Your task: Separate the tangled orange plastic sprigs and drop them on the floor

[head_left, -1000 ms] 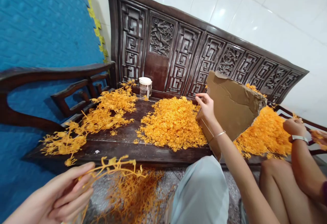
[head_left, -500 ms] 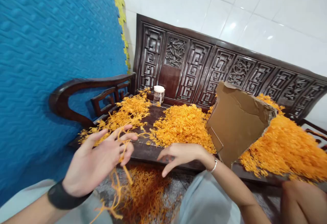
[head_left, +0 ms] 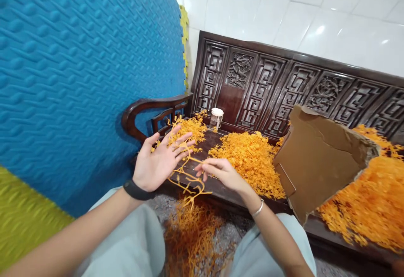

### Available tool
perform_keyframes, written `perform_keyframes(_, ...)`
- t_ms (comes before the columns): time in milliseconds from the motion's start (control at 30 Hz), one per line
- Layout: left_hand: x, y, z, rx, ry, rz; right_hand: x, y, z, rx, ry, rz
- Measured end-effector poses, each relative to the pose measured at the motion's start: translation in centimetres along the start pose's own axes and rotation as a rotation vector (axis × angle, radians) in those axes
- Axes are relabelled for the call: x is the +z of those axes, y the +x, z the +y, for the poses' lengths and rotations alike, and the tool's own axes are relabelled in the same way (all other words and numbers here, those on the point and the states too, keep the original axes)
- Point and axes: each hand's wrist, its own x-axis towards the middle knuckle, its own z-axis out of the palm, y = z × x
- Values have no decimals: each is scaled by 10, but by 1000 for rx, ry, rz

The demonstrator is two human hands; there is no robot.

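My left hand (head_left: 158, 161), wearing a black wristband, is palm up with its fingers spread. Across its fingers lies an orange branched strand (head_left: 186, 172), which looks like plastic and hangs in loops below them. With thumb and fingertips together, my right hand (head_left: 221, 172) pinches one end of this strand at the bench's front. A loose heap of similar orange pieces (head_left: 194, 129) is behind my left hand. Beyond my right hand lies a denser orange pile (head_left: 246, 159) of small pieces on the dark wooden bench (head_left: 206, 143).
A clear cup with a white lid (head_left: 216, 118) stands near the carved backrest. Torn brown cardboard (head_left: 322, 159) leans between the piles, with a larger orange heap (head_left: 372, 197) to its right. Orange strands (head_left: 192, 235) lie on the floor between my knees. Blue foam matting (head_left: 88, 66) is left.
My right hand has gone from loosely open to pinching the strand. My left hand has spread its fingers and tipped upward, lifting the hanging strands. The view has shifted left.
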Motion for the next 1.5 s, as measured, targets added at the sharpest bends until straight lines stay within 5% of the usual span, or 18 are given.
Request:
perform_keyframes(200, -18, -1, 15, 44, 224, 338, -31, -14, -17, -52, -71, 26)
perform_keyframes(433, -63, 24, 47, 123, 548, 585, -43, -31, -20, 185, -369, -599)
perform_keyframes(567, -70, 54, 63, 64, 860, 609, -29, -20, 2, 223, -503, -594)
perform_keyframes(833, -76, 118, 53, -329, 1758, 270, -14, 18, 39, 270, -570, -623)
perform_keyframes(900, -87, 122, 47, -385, 1962, 195, -12, 34, 54, 322, -649, -499)
perform_keyframes(1033, -106, 119, 27, -351, 2269, -9, -2, 77, 91, 534, -928, -21)
perform_keyframes(1133, -107, 111, 1, -227, 2407, -197, 6, 108, 116, 603, -1025, 148)
perform_keyframes(1333, -106, 114, -43, -120, 2504, -588, 4, 141, 145, 621, -1072, 175)
perform_keyframes(1500, -123, 136, -36, -179, 2591, -583, -1, 150, 142, 558, -1150, 240)
